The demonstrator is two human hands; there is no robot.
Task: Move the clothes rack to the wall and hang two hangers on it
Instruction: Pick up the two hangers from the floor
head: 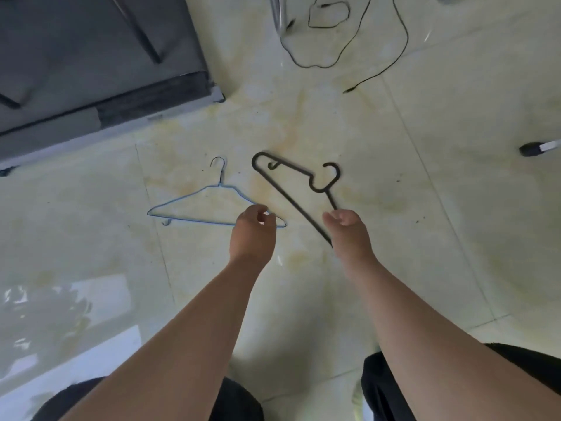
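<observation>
Two hangers lie on the pale tiled floor in front of me. The blue wire hanger (194, 205) is on the left, its hook pointing away from me. My left hand (253, 232) reaches down over its right end with fingers curled; whether they grip the wire is hidden. The black plastic hanger (291, 183) lies slanted to the right. My right hand (349, 230) is closed around its near right corner. A white bar with a black foot (537, 148), possibly part of the rack, pokes in at the right edge.
A dark grey sofa (91, 65) fills the upper left. A chrome leg (280, 13) stands at the top, with a loose black cable (349, 47) curled on the floor beside it. My knees in dark trousers (391, 390) show at the bottom.
</observation>
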